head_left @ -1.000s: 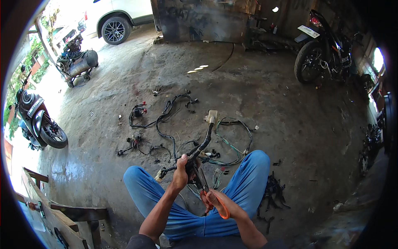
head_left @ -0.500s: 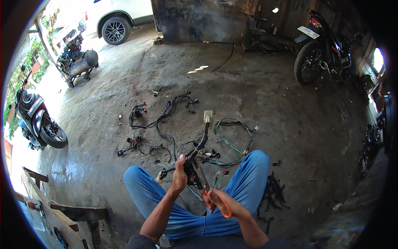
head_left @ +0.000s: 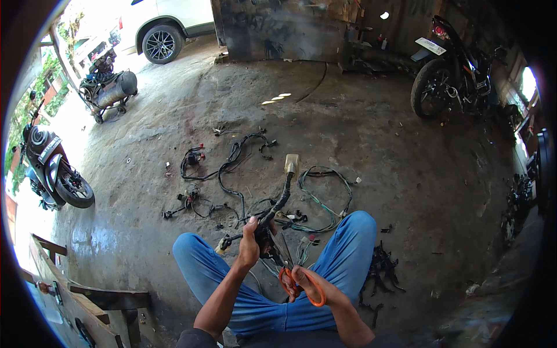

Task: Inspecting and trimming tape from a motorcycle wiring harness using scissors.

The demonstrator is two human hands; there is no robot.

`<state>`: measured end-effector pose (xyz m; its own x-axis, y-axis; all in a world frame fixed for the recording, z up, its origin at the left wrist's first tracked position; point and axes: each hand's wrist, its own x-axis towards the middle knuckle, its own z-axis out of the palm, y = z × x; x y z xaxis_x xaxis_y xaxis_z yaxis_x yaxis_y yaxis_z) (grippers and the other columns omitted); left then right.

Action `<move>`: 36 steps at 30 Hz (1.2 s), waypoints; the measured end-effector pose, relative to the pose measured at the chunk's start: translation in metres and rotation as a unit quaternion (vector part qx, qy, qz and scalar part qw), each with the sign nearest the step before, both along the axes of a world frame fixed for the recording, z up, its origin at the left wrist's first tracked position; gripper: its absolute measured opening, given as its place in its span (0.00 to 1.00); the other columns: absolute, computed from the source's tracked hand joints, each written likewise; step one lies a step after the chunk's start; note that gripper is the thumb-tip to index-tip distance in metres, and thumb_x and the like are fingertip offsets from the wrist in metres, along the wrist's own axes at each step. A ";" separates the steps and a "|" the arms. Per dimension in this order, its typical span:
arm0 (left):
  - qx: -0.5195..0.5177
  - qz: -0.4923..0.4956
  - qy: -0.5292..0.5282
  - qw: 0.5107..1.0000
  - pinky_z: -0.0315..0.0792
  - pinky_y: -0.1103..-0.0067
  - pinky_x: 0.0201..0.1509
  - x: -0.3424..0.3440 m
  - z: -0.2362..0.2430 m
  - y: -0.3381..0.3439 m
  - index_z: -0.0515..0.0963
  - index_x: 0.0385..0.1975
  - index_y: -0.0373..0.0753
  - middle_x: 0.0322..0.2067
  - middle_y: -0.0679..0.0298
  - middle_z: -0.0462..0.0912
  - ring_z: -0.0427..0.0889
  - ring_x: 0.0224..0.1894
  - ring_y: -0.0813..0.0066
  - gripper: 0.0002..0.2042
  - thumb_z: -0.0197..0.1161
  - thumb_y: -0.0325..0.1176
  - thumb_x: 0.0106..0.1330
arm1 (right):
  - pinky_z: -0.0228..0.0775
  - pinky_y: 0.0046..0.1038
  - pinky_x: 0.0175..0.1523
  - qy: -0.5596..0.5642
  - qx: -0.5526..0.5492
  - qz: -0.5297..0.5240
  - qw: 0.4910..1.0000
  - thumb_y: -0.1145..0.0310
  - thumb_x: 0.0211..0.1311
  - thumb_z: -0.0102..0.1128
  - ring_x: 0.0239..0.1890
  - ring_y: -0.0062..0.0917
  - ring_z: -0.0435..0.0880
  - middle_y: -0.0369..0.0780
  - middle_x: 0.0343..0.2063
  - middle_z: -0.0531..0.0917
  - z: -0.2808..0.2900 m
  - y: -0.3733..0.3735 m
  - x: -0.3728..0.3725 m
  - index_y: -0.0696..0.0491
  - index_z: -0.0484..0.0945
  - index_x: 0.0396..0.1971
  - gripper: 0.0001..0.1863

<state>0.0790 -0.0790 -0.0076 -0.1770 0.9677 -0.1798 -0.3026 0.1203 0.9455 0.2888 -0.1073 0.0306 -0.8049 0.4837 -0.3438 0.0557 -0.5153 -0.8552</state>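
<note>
L hand (head_left: 249, 246) is closed round the thick black wiring harness (head_left: 282, 203), thumb uppermost, holding it btwn the person's knees, just above the floor (head_left: 383, 156). R hand (head_left: 306, 278) grips orange-handled scissors (head_left: 289, 255), fingers through the loops, blades slightly parted & pointing up at the bundle near L hand; can't tell if they touch it. Harness runs fwd to a pale connector (head_left: 292, 163); 2nd pale connector (head_left: 222, 246) sits on a branch to the left. Loop of green & black wires (head_left: 307, 200) lies on the floor just right of it. Writing: motorbike (head_left: 432, 87) at far R has a white plate (head_left: 430, 46) w/ characters, small & angled; scooter (head_left: 55, 168) at L has a plate (head_left: 50, 149) too, marks tiny. Dark panel (head_left: 272, 29) at back shows smudged, scrawled lettering.
</note>
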 end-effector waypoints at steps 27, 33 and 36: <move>0.006 -0.033 0.019 0.999 0.58 0.80 0.20 0.001 0.000 0.002 0.78 0.32 0.35 0.11 0.70 0.66 0.63 0.12 0.81 0.35 0.35 0.64 0.73 | 0.72 0.21 0.34 0.020 0.011 -0.013 1.000 0.24 0.66 0.35 0.22 0.16 0.71 0.31 0.20 0.66 -0.002 -0.002 -0.002 0.50 0.67 0.27 0.38; 0.007 -0.063 0.003 0.998 0.60 0.81 0.21 0.004 0.002 0.002 0.76 0.35 0.35 0.13 0.69 0.67 0.66 0.15 0.82 0.35 0.36 0.66 0.72 | 0.68 0.20 0.31 0.017 0.020 -0.060 0.998 0.23 0.64 0.36 0.21 0.16 0.69 0.31 0.19 0.66 0.002 -0.002 -0.002 0.50 0.66 0.25 0.39; 0.015 -0.107 0.033 0.994 0.59 0.81 0.21 0.002 0.011 0.003 0.76 0.34 0.35 0.13 0.69 0.67 0.67 0.16 0.82 0.36 0.36 0.67 0.71 | 0.63 0.20 0.29 0.019 0.030 -0.053 0.998 0.24 0.66 0.34 0.20 0.16 0.66 0.32 0.19 0.66 -0.006 0.000 0.002 0.51 0.66 0.24 0.39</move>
